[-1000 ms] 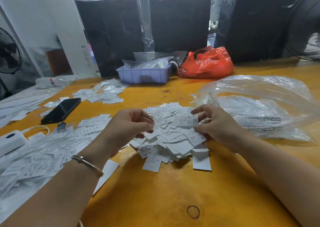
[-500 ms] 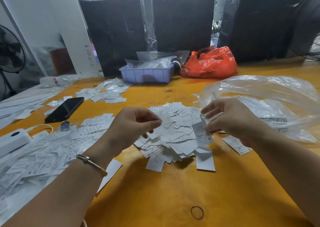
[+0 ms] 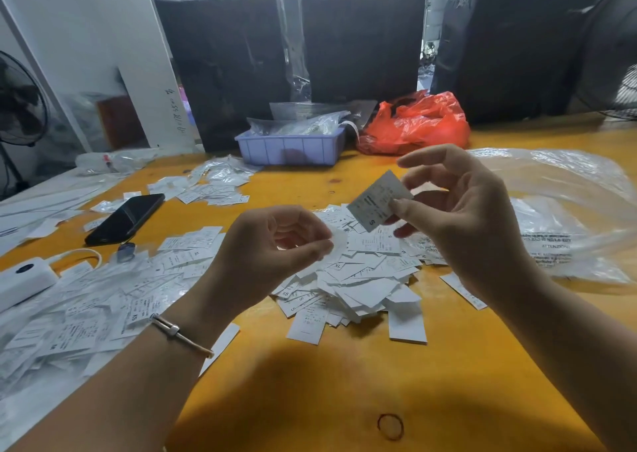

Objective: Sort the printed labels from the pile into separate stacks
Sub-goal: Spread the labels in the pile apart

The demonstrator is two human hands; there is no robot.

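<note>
Yellow tabletop (image 3: 344, 382); black wrapped bundles (image 3: 362, 34) along the far edge, purple tray (image 3: 289, 148) and red bag (image 3: 417, 124) before them. Label pile (image 3: 355, 276) at centre (print mostly too small to read). Right hand (image 3: 462, 217) pinches one label (image 3: 377, 201), marked S, above the pile. Left hand (image 3: 272, 248) pinches a blurred white label (image 3: 336, 245).

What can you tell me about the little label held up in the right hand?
The label is a small white rectangle, seemingly thin paper or fabric, printed with blurred lines of small dark text and a large letter S near its lower end. The right hand pinches one edge between thumb and fingers, holding it tilted in the air above the pile of labels.
</note>
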